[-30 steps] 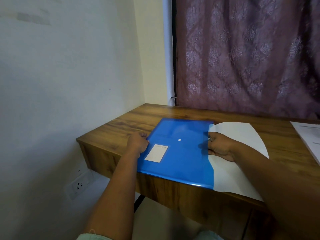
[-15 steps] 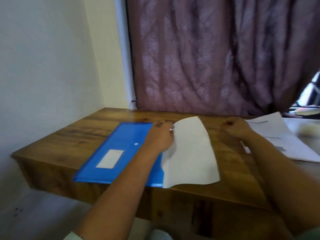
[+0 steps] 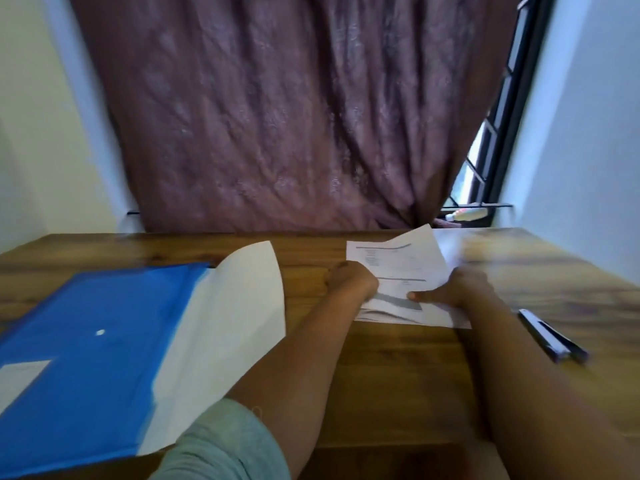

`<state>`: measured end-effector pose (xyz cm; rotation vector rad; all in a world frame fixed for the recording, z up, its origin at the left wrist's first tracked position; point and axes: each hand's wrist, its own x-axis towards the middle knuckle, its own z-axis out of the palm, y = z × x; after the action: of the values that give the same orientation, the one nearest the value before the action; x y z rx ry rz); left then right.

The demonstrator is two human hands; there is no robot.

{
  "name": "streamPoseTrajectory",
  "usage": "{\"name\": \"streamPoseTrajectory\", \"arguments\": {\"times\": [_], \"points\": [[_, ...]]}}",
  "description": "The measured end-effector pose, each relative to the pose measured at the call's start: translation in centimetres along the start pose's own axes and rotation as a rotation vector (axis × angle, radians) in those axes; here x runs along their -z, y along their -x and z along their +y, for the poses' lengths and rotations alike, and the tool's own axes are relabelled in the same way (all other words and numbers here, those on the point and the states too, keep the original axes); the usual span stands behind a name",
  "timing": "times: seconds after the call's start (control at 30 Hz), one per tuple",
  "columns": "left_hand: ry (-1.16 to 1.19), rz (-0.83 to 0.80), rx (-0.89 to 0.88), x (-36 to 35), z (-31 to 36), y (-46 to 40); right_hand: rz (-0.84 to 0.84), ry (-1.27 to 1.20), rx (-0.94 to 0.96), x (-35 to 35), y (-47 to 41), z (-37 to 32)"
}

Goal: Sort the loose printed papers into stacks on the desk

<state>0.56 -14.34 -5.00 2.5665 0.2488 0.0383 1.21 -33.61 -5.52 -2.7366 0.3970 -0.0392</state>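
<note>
- Both hands are working on the printed papers (image 3: 398, 268), a loose pile lying at about 1 o'clock on the wooden desk (image 3: 398, 375), near its far edge.
- The left hand (image 3: 353, 282) is sitting at the pile's left edge, fingers curled in on the sheets (the blur is hiding exactly how many it is pinching).
- The right hand (image 3: 457, 289) is coming in from the pile's right side, thumb lying on top of the front sheets and fingers tucked under, so this grip is closing on paper too.
- The top sheet is lifting at its far corner, tilting up toward the curtain (image 3: 270, 116).
- Over at 9 o'clock, a blue folder (image 3: 90, 341) is lying flat on the desk, overhanging the near edge.
- A blank white sheet (image 3: 235, 327) is sticking out of the folder's right side, its far corner curling upward; it is lying apart from the pile.
- At 3 o'clock a pen (image 3: 550, 336) is resting on the desk, just beside the right forearm.
- A grey-green sleeve (image 3: 225, 448) is showing on the left arm at 6 o'clock.
</note>
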Motion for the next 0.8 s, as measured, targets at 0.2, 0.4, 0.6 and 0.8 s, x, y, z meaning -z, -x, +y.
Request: {"name": "streamPoseTrajectory", "arguments": {"times": [0.2, 0.4, 0.6, 0.8], "points": [[0.164, -0.053, 0.004, 1.7, -1.8, -1.6, -0.065, -0.16, 0.01, 0.7, 0.2, 0.0], [0.326, 0.01, -0.112, 1.9, -2.2, -0.1, 0.031, -0.308, 0.096, -0.4, 0.8, -1.5], [0.575, 0.431, -0.547, 4.6, -2.3, 3.8, 0.213, -0.945, 0.299, 0.9, 2.7, -2.2], [0.621, 0.575, -0.638, 5.6, -1.9, 4.8, 0.514, -0.939, 0.521, 1.8, 6.3, -4.2]]}}
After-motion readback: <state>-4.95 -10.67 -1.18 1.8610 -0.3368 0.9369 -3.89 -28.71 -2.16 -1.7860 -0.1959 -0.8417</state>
